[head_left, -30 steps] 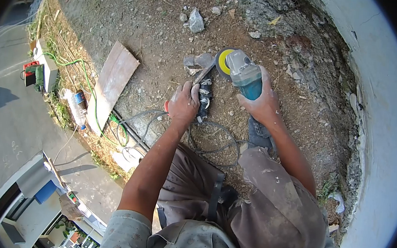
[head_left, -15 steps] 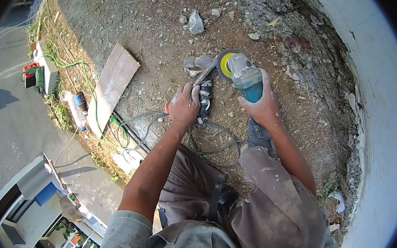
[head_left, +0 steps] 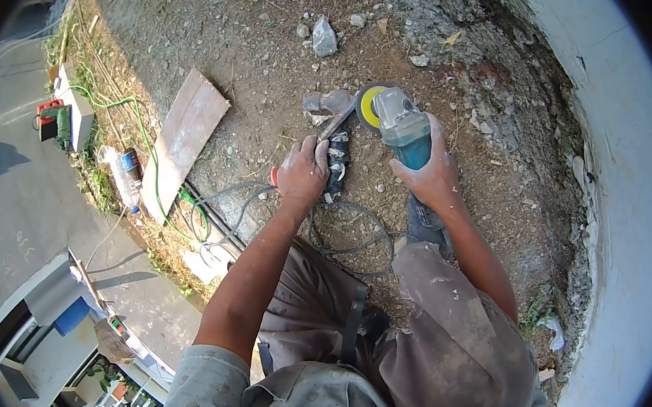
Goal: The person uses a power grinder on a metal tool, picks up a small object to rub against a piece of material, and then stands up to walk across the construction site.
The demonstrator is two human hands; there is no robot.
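**Fingers.** The fingers [head_left: 317, 150] of the left hand [head_left: 303, 174] are curled tight around a slim, flat metal tool with a red handle end [head_left: 335, 124]. The fingers [head_left: 434, 135] of the right hand [head_left: 433, 174] are wrapped fully around the body of a teal and grey angle grinder [head_left: 404, 125]. Neither hand is open.

**Position.** The metal tool's blade runs from the left hand toward 1 o'clock. Its tip lies at the rim of the grinder's round disc with a yellow centre label [head_left: 369, 105]; contact cannot be told for certain. The grinder lies at 10 o'clock from the right hand, over bare, stony earth.

**Change.** Over the last second both grips have stayed as they were. The grinder head has shifted only a trace, and the blade tip has kept its place at the disc. On this showing the blade and disc are being held steadily together, not repositioned.

**Surroundings.** A looped grey cable [head_left: 355, 229] lies at 6 o'clock from the hands. A flat brown board [head_left: 187, 133], a green hose [head_left: 143, 122] and a clear plastic bottle [head_left: 123, 174] lie at 9 o'clock. A grey stone [head_left: 324, 37] lies at 12 o'clock, and a white curved wall [head_left: 633, 153] stands at 3 o'clock.
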